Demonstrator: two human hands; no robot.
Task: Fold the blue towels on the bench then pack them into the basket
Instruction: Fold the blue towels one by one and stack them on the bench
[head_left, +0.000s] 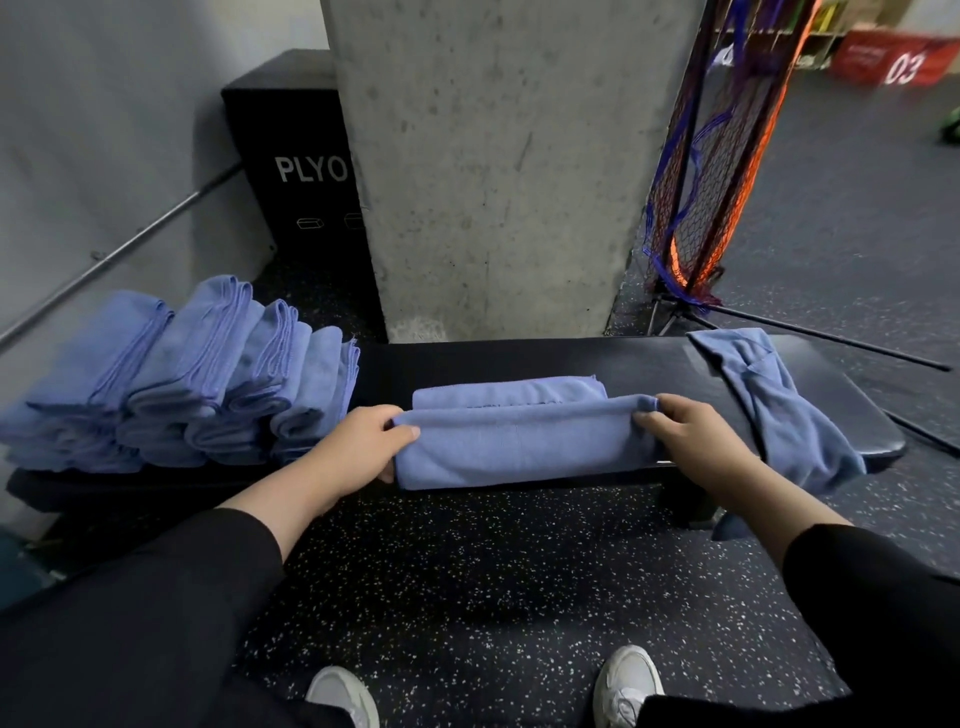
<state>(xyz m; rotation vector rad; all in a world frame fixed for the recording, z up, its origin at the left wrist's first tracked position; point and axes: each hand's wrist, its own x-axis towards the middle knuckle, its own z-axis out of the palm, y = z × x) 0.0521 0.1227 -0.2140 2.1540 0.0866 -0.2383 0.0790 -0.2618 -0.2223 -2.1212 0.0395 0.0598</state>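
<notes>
Blue towel (524, 441) is stretched across the front edge of the black padded surface (597, 364), already doubled over lengthwise. We've got our left hand (363, 441) pinching its left end, thumb on top, and our right hand (685, 434) gripping the right end with fingers curled around the fold. Folded towels (192, 374) sit stacked in a row on the left end of the surface, just beside our left hand. One unfolded towel (774, 405) drapes over the right end, hanging off the edge.
</notes>
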